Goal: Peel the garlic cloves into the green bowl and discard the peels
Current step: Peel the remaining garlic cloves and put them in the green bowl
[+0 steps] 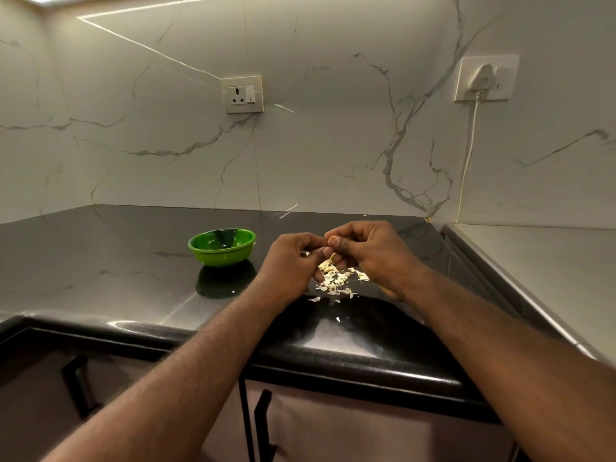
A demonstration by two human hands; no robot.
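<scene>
A green bowl stands on the black countertop, left of my hands. My left hand and my right hand meet above a heap of pale garlic peels. The fingers of both hands are curled and pinch a garlic clove between them; only a pale sliver of it shows below the thumbs. The bowl's inside is mostly dark, and I cannot tell what lies in it.
The counter runs into a corner with marble walls. A wall socket sits behind the bowl, and a plugged socket with a white cable hangs at right. A steel surface adjoins at right. Cabinet handles lie below the front edge.
</scene>
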